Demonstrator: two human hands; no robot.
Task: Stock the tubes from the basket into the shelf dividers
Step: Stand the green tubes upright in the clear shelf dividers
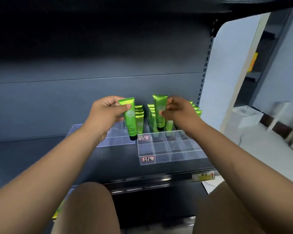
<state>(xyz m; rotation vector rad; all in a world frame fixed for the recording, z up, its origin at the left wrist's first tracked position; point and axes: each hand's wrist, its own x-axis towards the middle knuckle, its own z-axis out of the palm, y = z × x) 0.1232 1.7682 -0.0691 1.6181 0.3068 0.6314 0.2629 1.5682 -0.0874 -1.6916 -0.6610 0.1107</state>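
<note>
My left hand (107, 112) pinches a green tube (131, 120) with a black cap, held upright above the clear divider tray (171, 149) on the dark shelf. My right hand (178, 110) grips a second green tube (160, 112), cap down, over the middle rows of the tray. Several green tubes (139, 119) stand in the tray's back compartments, some hidden behind my hands. The front compartments hold nothing. Green tubes (57, 213) show at the lower left beside my knee; the basket itself is not visible.
A second clear divider (115, 137) sits left of the first. Red and white labels (147, 159) mark the tray fronts. A yellow price tag (203, 176) hangs on the shelf's front rail. The upper shelf overhangs. My knees fill the bottom of the view.
</note>
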